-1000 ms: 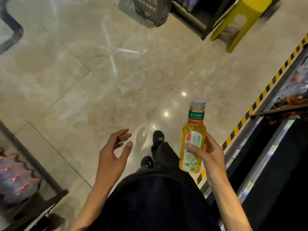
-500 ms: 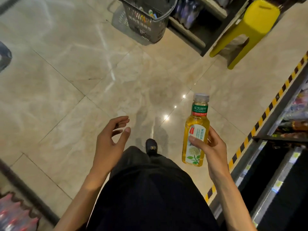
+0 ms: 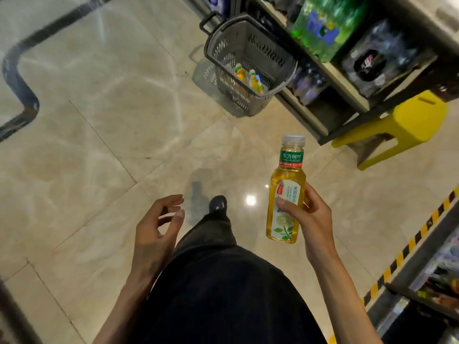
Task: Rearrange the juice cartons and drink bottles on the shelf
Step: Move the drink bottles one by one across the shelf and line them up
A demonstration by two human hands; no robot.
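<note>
So I've got the clear plastic bottle of yellow tea with the green-and-white label (image 3: 285,194) upright in my right hand (image 3: 314,219). The thumb lies across the label and the other fingers (image 3: 308,192) curl round the back. It's up in the air over the beige tiled floor (image 3: 99,120), well apart from the grey plastic shopping basket (image 3: 238,98), on the basket's near side. My left hand (image 3: 154,232) holds nothing, fingers loosely curled and spread, also near-side of the basket and a bit left of it. Two small yellow-orange bottles (image 3: 248,79) lie inside the basket. Just right of the basket is the dark store shelf (image 3: 347,93) with drink packs, and further right a yellow plastic stool (image 3: 409,120).
</note>
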